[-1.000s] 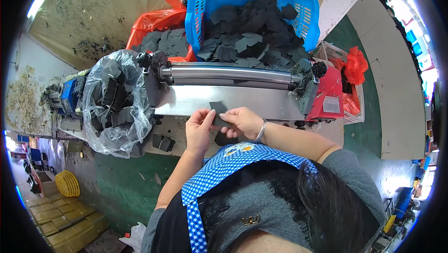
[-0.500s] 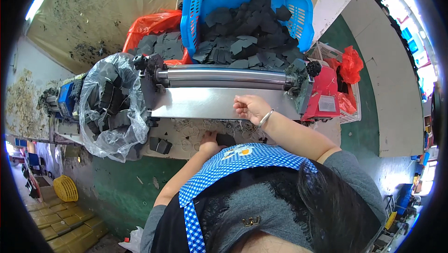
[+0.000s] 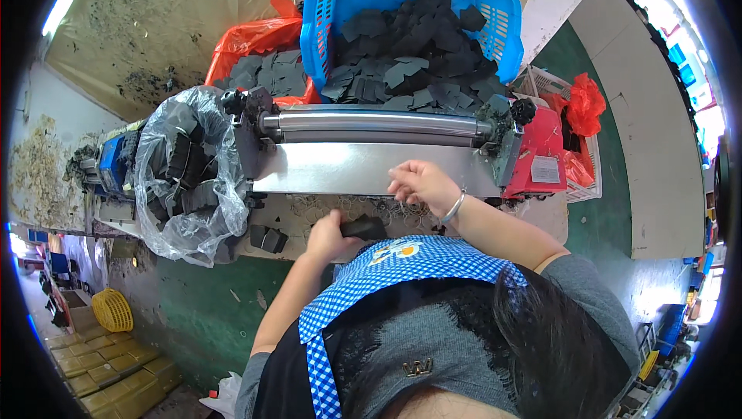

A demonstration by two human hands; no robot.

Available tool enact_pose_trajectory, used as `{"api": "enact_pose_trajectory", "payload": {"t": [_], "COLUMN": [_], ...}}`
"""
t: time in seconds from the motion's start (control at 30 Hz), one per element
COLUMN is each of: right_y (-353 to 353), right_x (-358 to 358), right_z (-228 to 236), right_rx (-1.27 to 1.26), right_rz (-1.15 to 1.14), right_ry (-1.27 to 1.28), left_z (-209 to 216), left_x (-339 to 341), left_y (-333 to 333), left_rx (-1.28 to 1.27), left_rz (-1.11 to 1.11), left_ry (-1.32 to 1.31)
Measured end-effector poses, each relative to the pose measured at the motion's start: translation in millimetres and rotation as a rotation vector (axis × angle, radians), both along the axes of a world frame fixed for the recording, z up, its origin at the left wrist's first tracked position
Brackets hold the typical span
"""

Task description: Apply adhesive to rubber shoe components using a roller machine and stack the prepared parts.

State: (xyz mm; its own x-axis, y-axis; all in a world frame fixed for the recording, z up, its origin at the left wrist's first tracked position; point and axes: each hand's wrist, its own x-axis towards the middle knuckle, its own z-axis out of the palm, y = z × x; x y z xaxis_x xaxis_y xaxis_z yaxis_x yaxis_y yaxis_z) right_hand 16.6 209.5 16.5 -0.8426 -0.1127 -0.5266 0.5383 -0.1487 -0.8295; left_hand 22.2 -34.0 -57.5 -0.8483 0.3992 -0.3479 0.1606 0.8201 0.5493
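Observation:
My left hand (image 3: 328,236) is closed on a small stack of black sheet pieces (image 3: 365,227), just in front of my apron at the near edge of the bench. My right hand (image 3: 427,185), with a bangle on its wrist, is over the near edge of the machine's shiny metal plate (image 3: 332,168). Its fingers are curled and pinched together; whatever is in them is too small to make out. Thin pale rubber bands (image 3: 303,212) lie scattered on the bench below the plate. Another small black stack (image 3: 267,239) rests left of my left hand.
Behind the plate runs a steel roller (image 3: 379,123). A blue basket (image 3: 311,48) heaped with black pieces stands beyond it, beside a red bag (image 3: 251,35). At left is a clear plastic bag (image 3: 209,226) of black stacks; at right, a white crate (image 3: 589,192) with red bags.
My left hand has taken hold of the black stack and tilted it up off the bench, slightly left. My right hand has shifted a little right and nearer to me.

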Motion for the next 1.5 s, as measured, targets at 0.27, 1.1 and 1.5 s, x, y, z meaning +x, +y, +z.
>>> {"api": "enact_pose_trajectory", "payload": {"t": [0.27,1.1,1.5], "right_y": [-36,-28,-45], "right_x": [0,-11,-11], "right_z": [44,6,5], "right_rx": [0.462,0.043,0.296], "right_rz": [0.442,0.055,0.219], "right_ry": [0.780,0.057,0.469], "left_z": [108,101,69], "left_x": [-24,-15,-13], "left_y": [3,32,34], "left_rx": [0.747,1.495,1.290], "left_rz": [0.104,0.705,0.766], "left_ry": [0.231,-0.444,-0.200]}}
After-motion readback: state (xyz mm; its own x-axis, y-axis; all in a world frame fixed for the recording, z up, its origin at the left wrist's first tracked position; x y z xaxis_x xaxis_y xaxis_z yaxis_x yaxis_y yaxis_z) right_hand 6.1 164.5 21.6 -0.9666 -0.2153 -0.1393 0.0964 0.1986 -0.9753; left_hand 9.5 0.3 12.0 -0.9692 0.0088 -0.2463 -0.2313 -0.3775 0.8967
